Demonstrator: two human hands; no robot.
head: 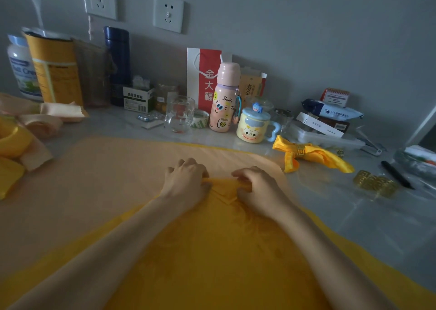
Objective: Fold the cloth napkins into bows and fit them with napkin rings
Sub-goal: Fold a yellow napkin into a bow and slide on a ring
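A yellow napkin (212, 243) lies spread in front of me on top of a peach cloth (99, 182). Its far corner is folded into small pleats between my hands. My left hand (186, 180) and my right hand (257, 187) both pinch that folded tip, knuckles up. A finished yellow bow (313, 156) with a gold ring (300, 149) around its middle lies at the right. Several loose gold napkin rings (375, 183) sit farther right on the table.
Peach and yellow napkins (30, 130) are piled at the left. Along the wall stand a glass (179, 114), a pink bottle (224, 99), a cartoon mug (254, 127), boxes and cans. A black pen (396, 174) lies at the right.
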